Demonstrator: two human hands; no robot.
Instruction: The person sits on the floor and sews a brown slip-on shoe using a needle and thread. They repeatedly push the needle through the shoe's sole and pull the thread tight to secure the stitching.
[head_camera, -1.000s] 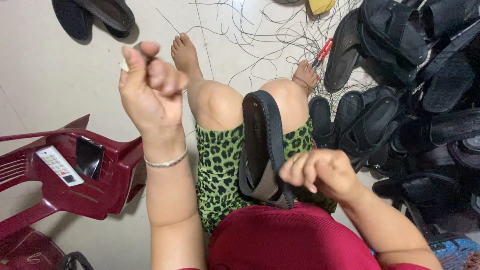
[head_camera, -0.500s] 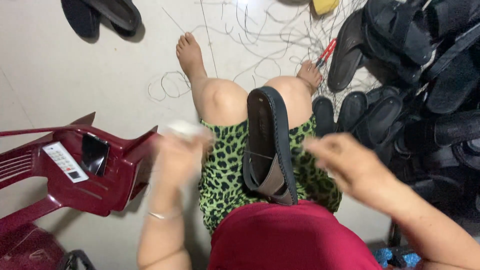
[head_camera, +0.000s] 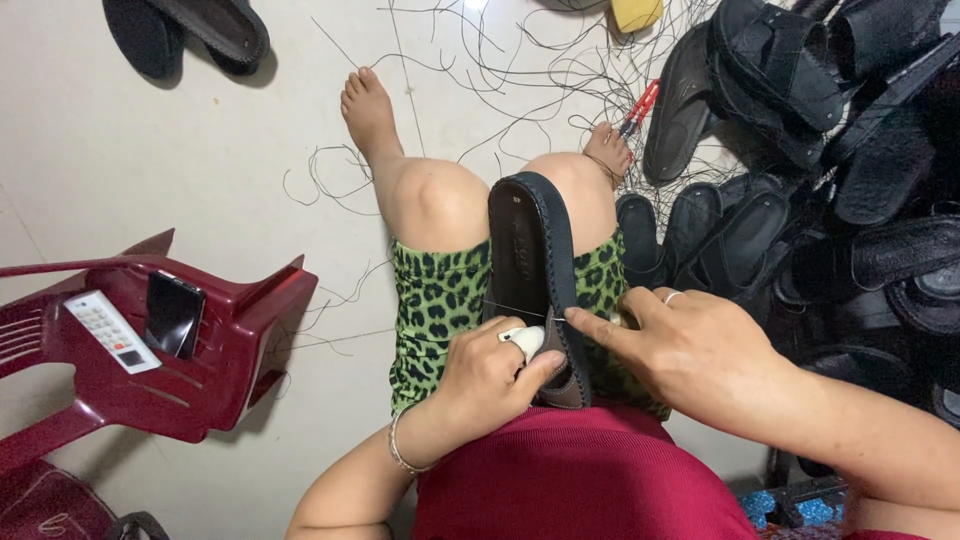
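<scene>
While we sit with bare knees drawn up, a dark sandal (head_camera: 535, 260) lies lengthwise between our thighs, its smooth brown footbed turned left and its thick rubbery navy edge running in a long oval curve toward the knees. Our left hand (head_camera: 490, 375) is curled against the heel end of that sandal, the fingers bent in and the thumb pressing the sole's edge; a white wrap or thimble (head_camera: 527, 340) caps one finger, and a thin metal bangle (head_camera: 400, 450) circles the wrist. A fine taut thread (head_camera: 510, 308) crosses the footbed just above this hand. Our right hand (head_camera: 690, 350) lies beside the sole's right edge, index finger stretched out so its tip touches the rim, the other fingers loosely bent; whether they pinch a needle we cannot tell.

Leopard-print green shorts (head_camera: 440, 300) and a ribbed maroon top (head_camera: 580, 480) frame the work. Loose dark threads (head_camera: 520, 60) tangle over the pale glossy floor, a heap of black sandals (head_camera: 820, 150) piles up at the right, and red-handled snips (head_camera: 640, 108) rest by the foot. On the left, a maroon moulded plastic chair (head_camera: 230, 340) carries a white remote (head_camera: 112, 332) and a black phone (head_camera: 173, 313).
</scene>
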